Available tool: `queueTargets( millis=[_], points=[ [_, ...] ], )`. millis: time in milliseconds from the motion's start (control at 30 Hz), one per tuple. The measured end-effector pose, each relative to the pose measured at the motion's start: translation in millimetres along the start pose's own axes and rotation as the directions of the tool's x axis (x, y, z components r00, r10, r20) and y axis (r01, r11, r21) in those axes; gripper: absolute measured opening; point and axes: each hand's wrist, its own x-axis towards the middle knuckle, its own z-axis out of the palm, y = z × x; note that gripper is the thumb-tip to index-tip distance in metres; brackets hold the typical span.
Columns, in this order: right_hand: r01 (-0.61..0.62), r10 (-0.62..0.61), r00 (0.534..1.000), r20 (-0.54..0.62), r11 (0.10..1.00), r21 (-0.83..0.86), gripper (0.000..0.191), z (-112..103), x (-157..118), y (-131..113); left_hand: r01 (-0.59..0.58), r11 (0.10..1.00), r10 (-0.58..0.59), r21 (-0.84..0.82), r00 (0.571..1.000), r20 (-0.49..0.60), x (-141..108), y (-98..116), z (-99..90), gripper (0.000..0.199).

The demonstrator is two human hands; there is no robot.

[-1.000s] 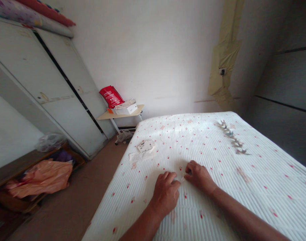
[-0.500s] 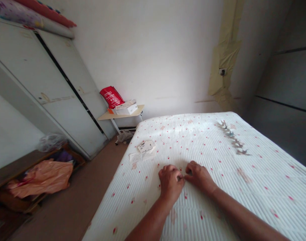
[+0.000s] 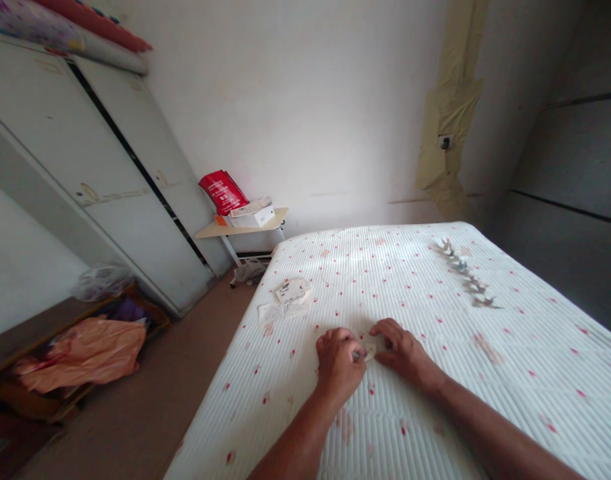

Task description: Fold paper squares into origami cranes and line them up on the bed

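Observation:
A small piece of folded paper (image 3: 370,352) shows between my two hands, low over the patterned bed cover (image 3: 385,427). My left hand (image 3: 340,360) is closed, pinching the paper's left side between thumb and fingers. To the right, my right hand (image 3: 400,350) has its thumb and curved fingers apart; the thumb tip is close to the paper, and I cannot tell whether it touches. Farther off on the right lies a row of several small folded paper birds (image 3: 464,273). On the left side of the bed rest loose pieces of printed paper (image 3: 290,297).
Beyond the bed's left corner, a small table (image 3: 218,231) carries a red bag (image 3: 224,193) and a white box (image 3: 255,216). Pale cabinets (image 3: 130,167) line the left wall. An orange cloth or bag (image 3: 88,353) lies on a low wooden piece at lower left.
My right hand has drawn slightly to the right, its fingers parting from my left hand. The small paper between them now shows. My left hand stays nearly in place.

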Motion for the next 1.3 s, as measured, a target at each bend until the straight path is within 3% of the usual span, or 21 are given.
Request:
queueTargets(
  millis=[200, 567, 867, 1300],
  points=[
    [0.045, -0.045, 0.999, -0.017, 0.999, -0.004, 0.011, 2, -1, -2, -0.003, 1.0, 0.003, -0.004, 1.0, -0.004, 0, 0, 1.1, 0.015],
    [0.019, -0.017, 1.0, 0.012, 0.989, -0.147, 0.015, 10, 1, -4, -0.006, 1.0, 0.006, 0.0, 1.0, 0.003, -1, 2, 0.7, 0.012],
    [0.087, -0.107, 0.993, -0.046, 0.946, -0.311, 0.018, 17, -3, -10, -0.006, 0.999, 0.005, 0.041, 1.0, 0.024, -1, 3, 0.6, 0.011],
    [0.071, -0.117, 0.99, -0.075, 0.889, -0.453, 0.02, 22, -1, -11, -0.023, 0.997, 0.02, 0.072, 0.999, 0.033, -1, 4, -0.6, 0.011]
  ],
)
